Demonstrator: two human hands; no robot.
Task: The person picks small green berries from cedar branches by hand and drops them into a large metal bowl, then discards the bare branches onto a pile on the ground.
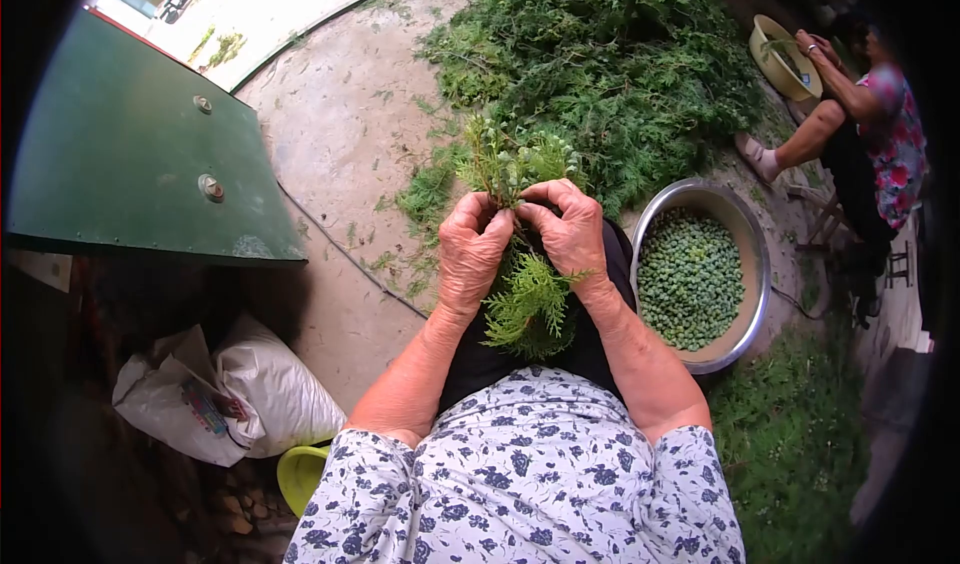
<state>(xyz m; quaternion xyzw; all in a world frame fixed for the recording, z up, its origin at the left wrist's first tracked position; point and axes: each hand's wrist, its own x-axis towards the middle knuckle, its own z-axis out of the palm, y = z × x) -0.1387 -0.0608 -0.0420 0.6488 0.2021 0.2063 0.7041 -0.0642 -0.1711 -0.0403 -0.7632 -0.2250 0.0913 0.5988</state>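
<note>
Both hands meet over the lap around one leafy evergreen sprig (527,304), whose pale green cones and tips stick out beyond the fingers. My left hand (472,249) pinches its stem with thumb and forefinger. Close beside it, my right hand (570,232) is closed on the same sprig, thumb against fingers. To the right of my knee stands a wide metal basin (762,299) holding many small green cones (690,276). A large heap of cut evergreen branches (620,64) lies in front of my hands.
A person (880,114) sits at the right by a cream basin (762,34). Green metal panel (130,154) at the left, white sacks (265,389) and a yellow-green tub (298,476) below it. A cable (345,254) crosses the floor. More greenery (790,444) lies at the lower right.
</note>
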